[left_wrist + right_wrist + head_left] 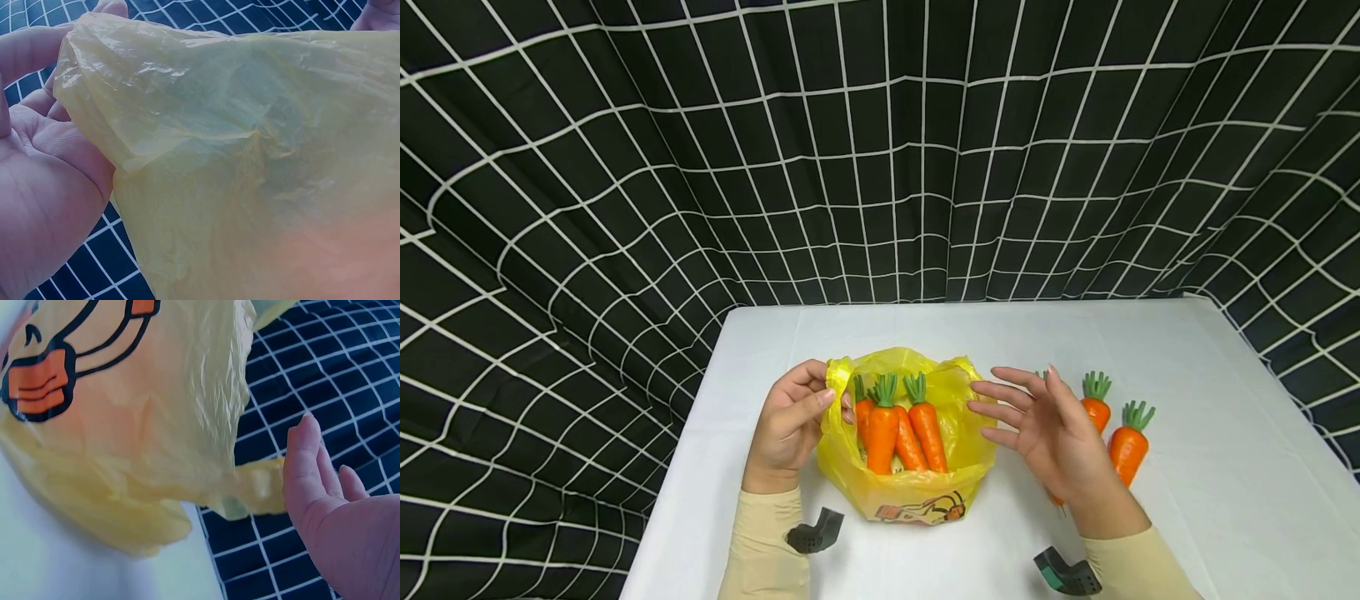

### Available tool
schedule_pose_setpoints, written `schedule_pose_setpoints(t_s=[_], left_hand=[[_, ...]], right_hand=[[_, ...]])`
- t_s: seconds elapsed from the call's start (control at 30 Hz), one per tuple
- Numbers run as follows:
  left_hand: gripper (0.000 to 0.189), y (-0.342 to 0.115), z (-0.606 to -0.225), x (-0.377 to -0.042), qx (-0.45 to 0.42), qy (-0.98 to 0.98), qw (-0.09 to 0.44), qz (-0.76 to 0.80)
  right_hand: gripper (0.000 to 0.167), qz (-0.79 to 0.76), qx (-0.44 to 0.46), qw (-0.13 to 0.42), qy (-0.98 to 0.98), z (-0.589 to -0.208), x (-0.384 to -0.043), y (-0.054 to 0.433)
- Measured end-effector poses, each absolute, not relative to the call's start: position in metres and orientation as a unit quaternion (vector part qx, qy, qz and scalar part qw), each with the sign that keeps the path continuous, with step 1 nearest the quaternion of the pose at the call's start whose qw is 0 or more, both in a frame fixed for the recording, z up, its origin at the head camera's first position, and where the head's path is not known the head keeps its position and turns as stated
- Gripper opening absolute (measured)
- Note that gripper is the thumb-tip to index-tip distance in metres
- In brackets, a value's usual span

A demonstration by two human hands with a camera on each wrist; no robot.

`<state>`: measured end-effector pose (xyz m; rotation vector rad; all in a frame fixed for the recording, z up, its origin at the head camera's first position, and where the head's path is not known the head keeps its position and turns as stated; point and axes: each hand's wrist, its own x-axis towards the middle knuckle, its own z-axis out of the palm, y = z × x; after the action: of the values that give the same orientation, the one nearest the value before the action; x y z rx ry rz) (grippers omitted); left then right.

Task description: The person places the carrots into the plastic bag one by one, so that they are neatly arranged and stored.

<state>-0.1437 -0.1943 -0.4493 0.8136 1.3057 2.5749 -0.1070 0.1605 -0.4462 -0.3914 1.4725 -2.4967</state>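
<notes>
A thin yellow plastic bag (842,467) with a printed picture on its front stands upright, its mouth spread wide. Inside, several orange carrots (882,437) with green tops lean together. My left hand (790,425) pinches the bag's left rim between thumb and fingers; the left wrist view shows the film (187,156) stretched from that grip. Fingers extended, my right hand (1048,437) is at the bag's right side and holds nothing. In the right wrist view, the fingers (303,462) are beside a yellow flap; whether they touch it I cannot tell.
To the right, a carrot (1127,454) lies on the white table (1225,500), with another carrot (1096,410) behind it. A further one is mostly hidden by my right hand. Black curtains (917,167) with a white grid surround the table.
</notes>
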Motion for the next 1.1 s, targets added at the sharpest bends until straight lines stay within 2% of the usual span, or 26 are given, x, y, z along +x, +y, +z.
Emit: schedule_pose_setpoints(t_s=[0.2,0.6,1.1], left_hand=[[0.039,-0.195,-0.45,-0.145,0.277,0.433,0.072,0.855],[0.037,-0.195,-0.449,-0.144,0.264,0.443,0.069,0.854],[0.036,-0.194,-0.452,-0.145,0.254,0.445,0.073,0.856]], right_hand=[[0.063,-0.863,-0.159,0.115,0.465,-0.452,-0.108,0.174],[0.061,-0.854,-0.097,0.098,0.502,-0.457,-0.099,0.199],[0.059,-0.854,-0.092,0.08,0.506,-0.467,-0.093,0.241]])
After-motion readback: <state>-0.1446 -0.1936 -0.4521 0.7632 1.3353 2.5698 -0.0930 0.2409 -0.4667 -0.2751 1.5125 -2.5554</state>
